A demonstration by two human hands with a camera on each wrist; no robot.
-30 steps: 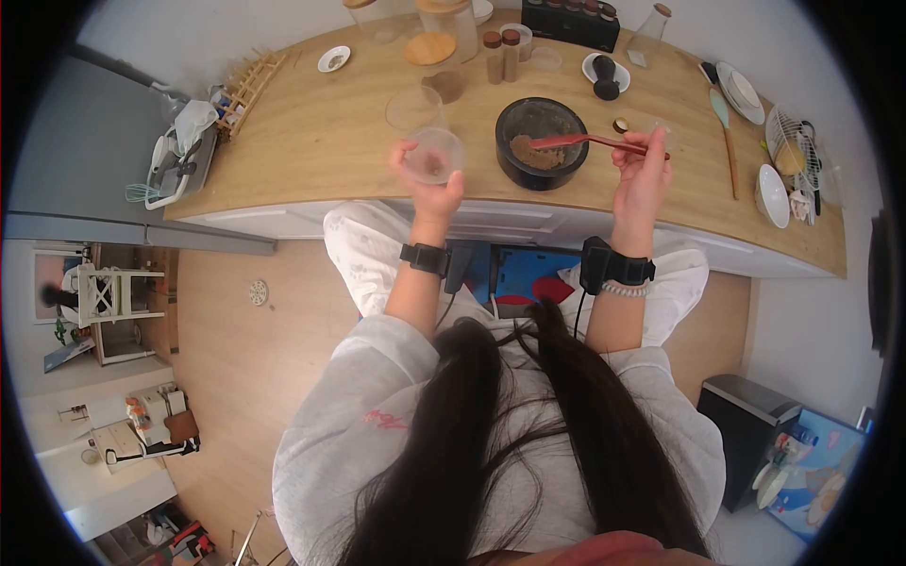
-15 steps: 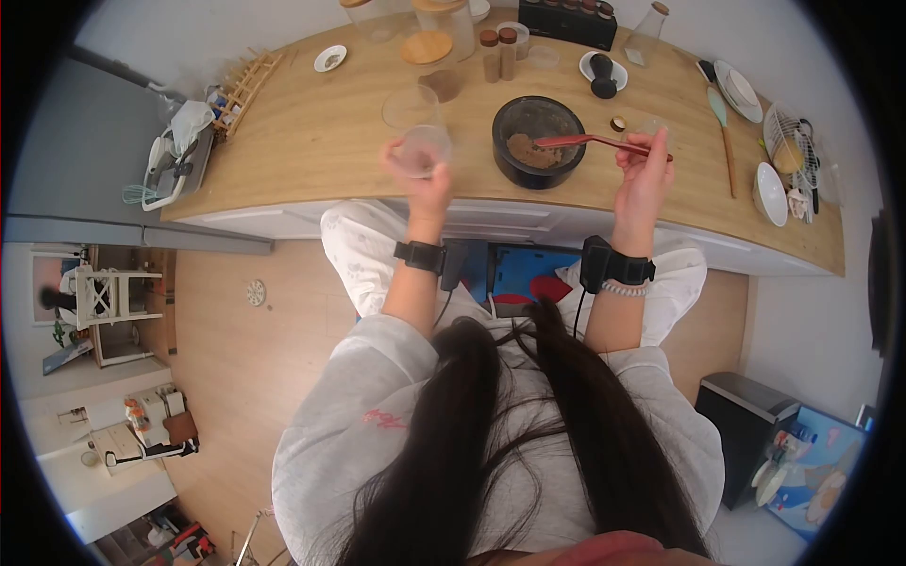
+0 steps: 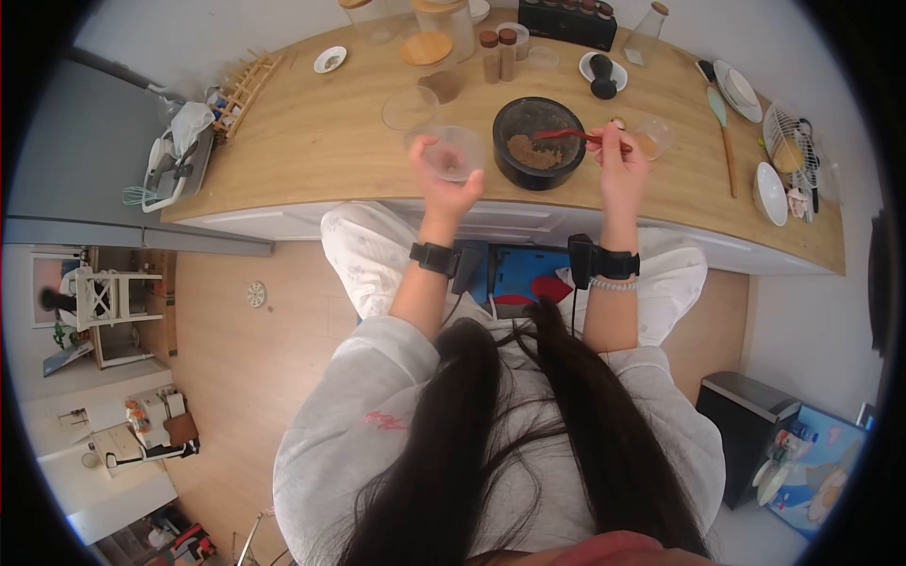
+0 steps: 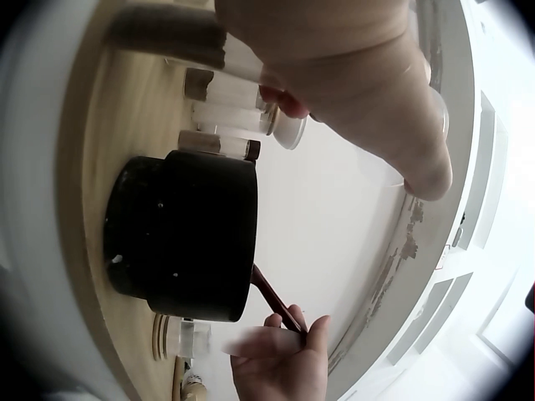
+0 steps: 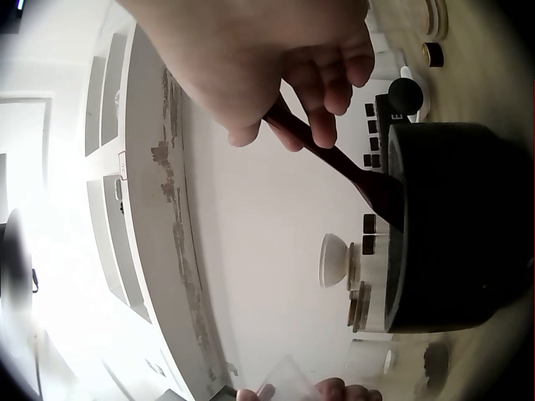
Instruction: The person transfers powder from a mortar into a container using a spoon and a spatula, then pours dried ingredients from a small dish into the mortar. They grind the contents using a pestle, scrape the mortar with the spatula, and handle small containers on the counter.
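Observation:
My left hand (image 3: 453, 196) grips a clear plastic cup (image 3: 462, 141) with a brownish tint at its bottom, just left of a black stone mortar (image 3: 538, 177). Brown powder (image 3: 531, 152) lies inside the mortar. My right hand (image 3: 621, 179) pinches the handle of a red spatula (image 3: 562, 134), whose blade reaches over the mortar's rim toward the powder. In the right wrist view the spatula (image 5: 338, 163) slants down into the mortar (image 5: 460, 242), its tip hidden behind the wall. The left wrist view shows the mortar's dark side (image 4: 205, 242) between both hands.
Behind the left hand stands a clear round container (image 3: 411, 108). Two brown-capped jars (image 3: 498, 61) are behind the mortar. A black pestle (image 3: 602, 75) rests on a white dish. At right lie a green-headed spatula (image 3: 725, 141) and a white bowl (image 3: 770, 195).
My left hand went slightly left, then right with the cup, now closer to the mortar. The right hand has shifted left, and the spatula with it.

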